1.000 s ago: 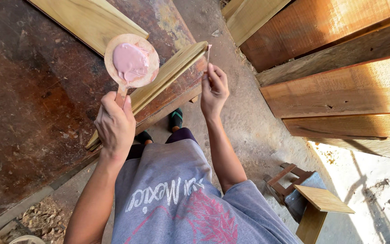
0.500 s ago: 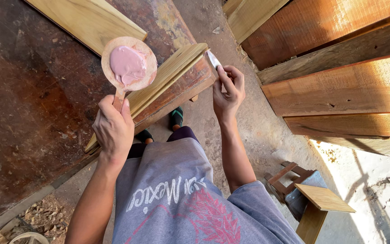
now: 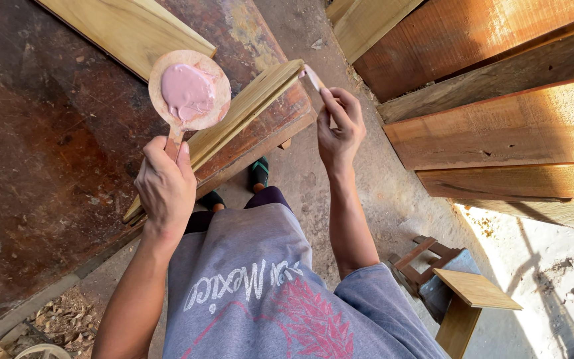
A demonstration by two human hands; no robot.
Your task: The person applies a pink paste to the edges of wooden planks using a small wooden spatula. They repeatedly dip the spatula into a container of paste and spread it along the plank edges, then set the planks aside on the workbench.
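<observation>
Left hand (image 3: 165,184): closed on handle of round wooden paddle (image 3: 189,91), held level so pink putty (image 3: 188,91) stays put | Right hand (image 3: 340,126): pinching putty knife (image 3: 311,77), blade tip near pale plank (image 3: 234,129) edge on workbench (image 3: 48,159).

Head-worn view; steeply downward; close

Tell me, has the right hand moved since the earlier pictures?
Yes. The right hand with its small putty knife drew back from the end of the pale plank, toward the stacked boards, and now sits slightly away from the plank's end.
</observation>
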